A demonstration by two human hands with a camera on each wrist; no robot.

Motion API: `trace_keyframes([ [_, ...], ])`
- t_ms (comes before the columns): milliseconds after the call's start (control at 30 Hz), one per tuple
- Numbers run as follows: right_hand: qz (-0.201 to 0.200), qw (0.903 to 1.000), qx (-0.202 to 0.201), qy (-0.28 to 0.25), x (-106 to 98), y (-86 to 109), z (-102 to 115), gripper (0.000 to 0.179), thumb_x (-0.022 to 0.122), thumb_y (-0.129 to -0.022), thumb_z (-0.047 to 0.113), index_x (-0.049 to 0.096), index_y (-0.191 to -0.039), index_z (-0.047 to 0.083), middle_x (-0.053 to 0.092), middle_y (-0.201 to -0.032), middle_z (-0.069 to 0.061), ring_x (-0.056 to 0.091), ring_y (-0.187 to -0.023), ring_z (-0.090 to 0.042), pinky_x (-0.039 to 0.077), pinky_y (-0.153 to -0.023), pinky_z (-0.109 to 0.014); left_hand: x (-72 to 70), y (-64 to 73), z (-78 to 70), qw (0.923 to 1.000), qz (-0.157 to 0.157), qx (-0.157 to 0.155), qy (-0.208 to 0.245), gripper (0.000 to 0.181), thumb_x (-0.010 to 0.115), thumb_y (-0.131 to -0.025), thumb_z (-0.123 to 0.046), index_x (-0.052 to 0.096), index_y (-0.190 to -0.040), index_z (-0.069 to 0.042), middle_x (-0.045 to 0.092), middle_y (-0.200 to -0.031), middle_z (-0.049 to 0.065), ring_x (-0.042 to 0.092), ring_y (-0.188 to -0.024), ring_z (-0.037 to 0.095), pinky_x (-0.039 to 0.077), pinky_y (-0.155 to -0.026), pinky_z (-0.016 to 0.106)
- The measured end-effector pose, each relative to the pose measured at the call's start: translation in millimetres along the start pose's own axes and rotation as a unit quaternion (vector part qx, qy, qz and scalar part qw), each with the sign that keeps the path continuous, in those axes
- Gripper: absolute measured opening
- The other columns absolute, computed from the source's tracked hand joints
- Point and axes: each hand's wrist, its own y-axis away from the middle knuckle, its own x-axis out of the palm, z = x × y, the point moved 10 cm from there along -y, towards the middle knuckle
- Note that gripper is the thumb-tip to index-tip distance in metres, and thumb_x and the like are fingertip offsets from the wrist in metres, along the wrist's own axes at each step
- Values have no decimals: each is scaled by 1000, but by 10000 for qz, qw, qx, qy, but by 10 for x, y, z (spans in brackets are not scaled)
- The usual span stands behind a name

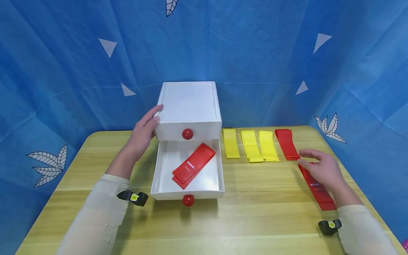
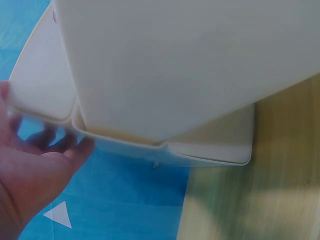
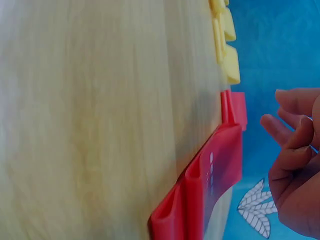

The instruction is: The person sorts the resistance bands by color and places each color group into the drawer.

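Note:
A white two-drawer cabinet (image 1: 189, 101) has its lower drawer (image 1: 207, 182) pulled out. Inside lies a folded red resistance band (image 1: 193, 165) printed "Heavy". My left hand (image 1: 141, 136) rests against the cabinet's upper left side, with fingertips at its top edge; in the left wrist view the left hand (image 2: 37, 165) touches the side wall. At the right, my right hand (image 1: 323, 168) hovers over the far end of another folded red band (image 1: 320, 193), partly covering it. The right wrist view has the right hand (image 3: 295, 155) with fingers loosely bent, holding nothing.
Farther back lies a third red band (image 1: 287, 143). Left of it are three folded yellow bands, a left one (image 1: 231, 143), a middle one (image 1: 251, 145) and a right one (image 1: 268, 145). Red knobs stick out from both drawers. A blue curtain (image 1: 255, 63) hangs behind the wooden table (image 1: 255, 219).

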Motion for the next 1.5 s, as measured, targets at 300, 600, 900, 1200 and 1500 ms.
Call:
trace_keyframes([
  [300, 110, 9995, 54, 284, -10, -88, -283, 42, 66, -97, 17, 59, -133, -4, 51, -133, -31, 40, -120, -53, 46, -87, -62, 3, 9, 9, 10000, 4, -39, -11, 50, 34, -107, -45, 30, -157, -38, 17, -164, -6, 20, -147, 26, 27, -112, 57],
  [600, 230, 9981, 204, 541, -8, -116, -468, 50, 71, -93, 20, 58, -135, -4, 47, -133, -35, 39, -117, -54, 49, -83, -61, -2, 18, 0, 10000, 27, -1, 0, 51, 33, -108, -44, 29, -158, -38, 17, -164, -6, 20, -147, 26, 27, -112, 57],
  [900, 294, 9955, 367, 817, -41, -99, -478, 51, 73, -90, 22, 59, -131, -7, 48, -127, -36, 41, -112, -53, 48, -81, -60, -3, 13, -10, 10000, 32, 47, 79, 50, 34, -108, -43, 30, -158, -37, 17, -164, -5, 20, -147, 26, 26, -112, 56],
  [1200, 401, 9938, 351, 972, -43, -104, -498, 42, 74, -90, 20, 61, -121, -5, 55, -112, -30, 47, -98, -45, 55, -65, -42, 8, 11, 12, 10000, 57, 8, 77, 50, 34, -108, -43, 30, -157, -38, 17, -164, -6, 20, -147, 26, 27, -112, 57],
  [1500, 203, 9941, -86, 1063, -128, -15, -372, 27, 75, -88, 15, 61, -107, 3, 57, -104, -25, 51, -91, -40, 50, -58, -34, 0, 4, -1, 10000, 29, 64, 57, 50, 34, -108, -44, 30, -158, -37, 17, -164, -5, 20, -147, 26, 27, -112, 56],
])
